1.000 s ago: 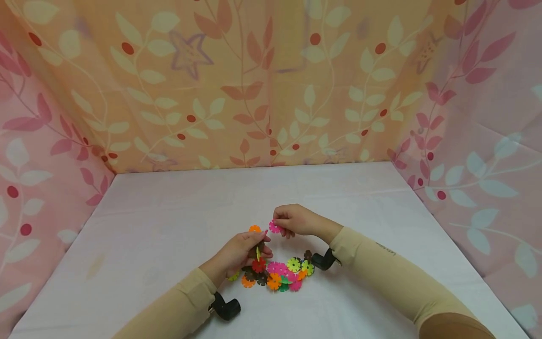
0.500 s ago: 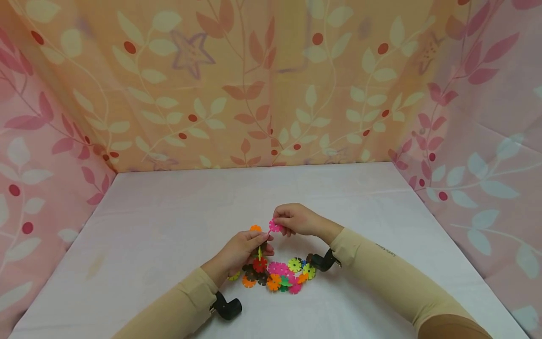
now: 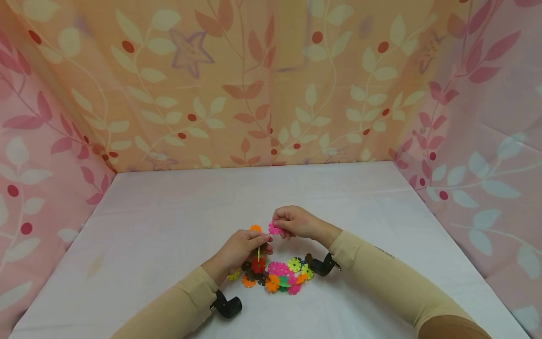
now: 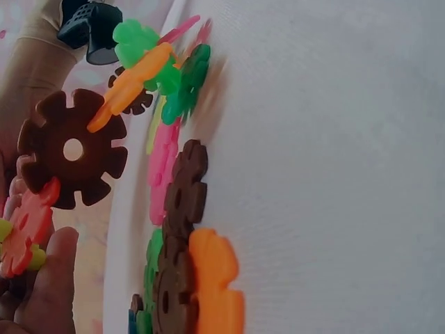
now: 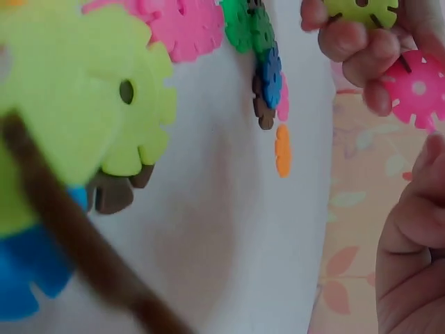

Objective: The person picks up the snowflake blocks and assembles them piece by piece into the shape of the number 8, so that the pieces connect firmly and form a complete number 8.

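The right hand (image 3: 292,223) pinches a pink disc (image 3: 274,228) just right of the left hand (image 3: 241,247), whose fingers grip linked discs (image 3: 258,265).

white-covered table (image 3: 178,197) is reaching back to an orange backdrop (image 3: 271,94) | pale leaves (image 3: 164,21), red dots (image 3: 128,46) and a purple star outline (image 3: 207,57) are patterning it | left pink panel (image 3: 38,155) and right pink panel (image 3: 478,113) are flanking the table | faint brownish stain (image 3: 95,266) is marking its left side
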The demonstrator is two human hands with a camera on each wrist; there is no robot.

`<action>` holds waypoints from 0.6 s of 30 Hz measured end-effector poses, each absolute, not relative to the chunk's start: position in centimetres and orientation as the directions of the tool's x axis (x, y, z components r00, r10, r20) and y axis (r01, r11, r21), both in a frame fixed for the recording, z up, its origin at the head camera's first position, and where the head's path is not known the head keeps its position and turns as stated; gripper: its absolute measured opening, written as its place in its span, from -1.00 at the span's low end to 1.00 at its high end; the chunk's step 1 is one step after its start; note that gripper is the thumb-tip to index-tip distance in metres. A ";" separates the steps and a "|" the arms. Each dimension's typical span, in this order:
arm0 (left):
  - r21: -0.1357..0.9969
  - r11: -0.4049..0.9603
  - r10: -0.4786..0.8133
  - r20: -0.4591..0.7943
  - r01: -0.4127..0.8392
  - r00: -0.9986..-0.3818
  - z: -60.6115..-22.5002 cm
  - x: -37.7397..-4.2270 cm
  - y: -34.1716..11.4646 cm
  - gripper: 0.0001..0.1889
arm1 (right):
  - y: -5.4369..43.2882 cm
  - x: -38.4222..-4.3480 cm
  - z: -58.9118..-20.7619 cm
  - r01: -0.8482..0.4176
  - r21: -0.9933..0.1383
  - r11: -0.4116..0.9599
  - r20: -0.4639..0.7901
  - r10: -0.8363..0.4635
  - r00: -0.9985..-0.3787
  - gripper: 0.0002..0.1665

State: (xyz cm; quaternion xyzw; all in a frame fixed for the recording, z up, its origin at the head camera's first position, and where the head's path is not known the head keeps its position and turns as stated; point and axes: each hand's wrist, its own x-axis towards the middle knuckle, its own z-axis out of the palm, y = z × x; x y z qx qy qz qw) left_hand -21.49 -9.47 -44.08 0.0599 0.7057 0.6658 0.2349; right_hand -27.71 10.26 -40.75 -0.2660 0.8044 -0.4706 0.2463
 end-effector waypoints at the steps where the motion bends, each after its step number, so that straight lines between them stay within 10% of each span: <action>1: 0.968 0.105 0.401 -0.251 -0.228 -0.881 -44.0 -21.5 -9.5 -0.53 | 10.2 -27.7 -40.8 -0.201 -0.886 0.418 -0.145 -0.662 -0.735 -0.84; 18: 0.967 0.115 0.388 -0.253 -0.226 -0.886 -44.2 -21.8 -9.6 -0.57 | 10.4 -27.7 -40.4 -0.328 -0.836 0.439 -0.063 -0.671 -0.738 -0.85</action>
